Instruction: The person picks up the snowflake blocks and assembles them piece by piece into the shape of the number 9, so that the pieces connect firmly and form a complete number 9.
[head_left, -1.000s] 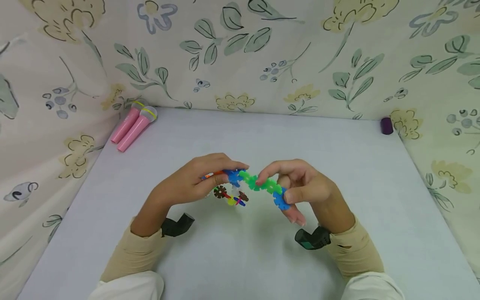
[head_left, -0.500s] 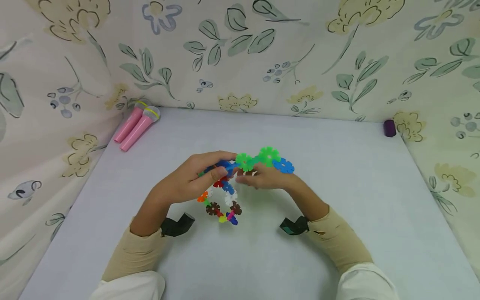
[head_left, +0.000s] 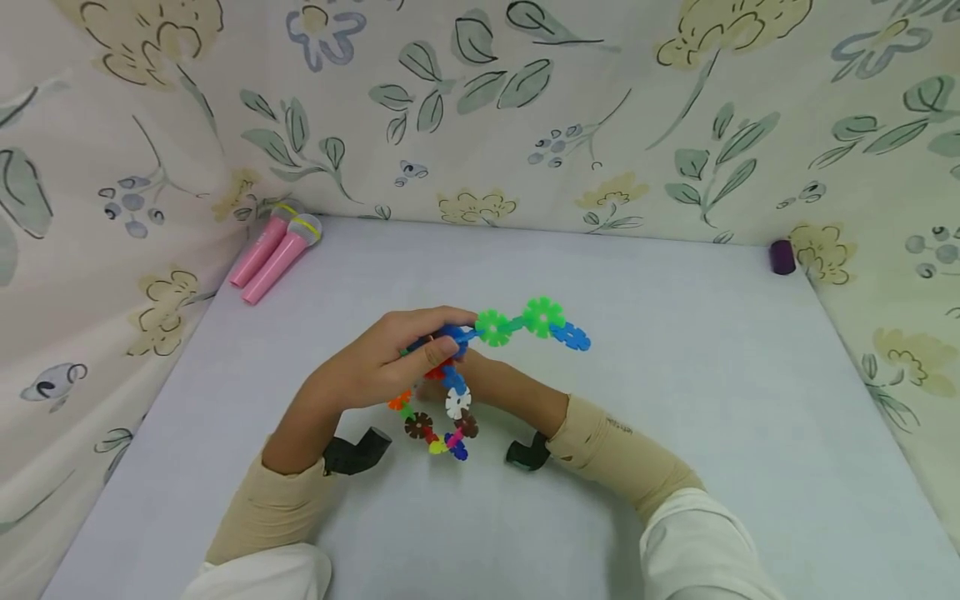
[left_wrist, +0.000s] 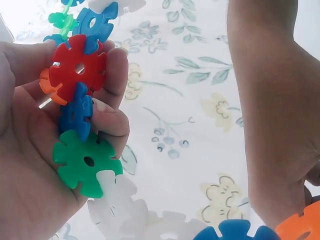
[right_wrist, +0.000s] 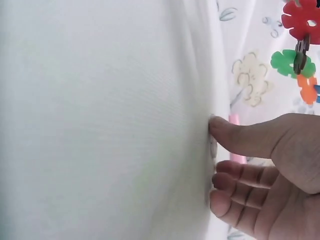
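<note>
My left hand (head_left: 382,358) grips a chain of notched plastic flower discs, thumb on a blue disc (head_left: 453,343). Out to the right of it stretch green discs (head_left: 543,317) with a blue disc (head_left: 572,336) at the end. Below hangs a loop with white (head_left: 457,403) and brown (head_left: 418,425) discs. In the left wrist view the fingers curl behind a red disc (left_wrist: 77,69). My right hand (right_wrist: 275,165) reaches under the left one, largely hidden in the head view. Its thumb and fingers stand apart, with no disc between them, near a white surface.
Two pink microphones (head_left: 277,262) lie at the table's back left corner. A small dark purple cylinder (head_left: 782,257) sits at the back right corner. Flowered cloth (head_left: 480,108) rises behind the white table (head_left: 675,350) and along its sides.
My right hand has left the green and blue end of the chain and moved left, beneath the left hand. The loop of discs has swung down into view. The left hand keeps its grip.
</note>
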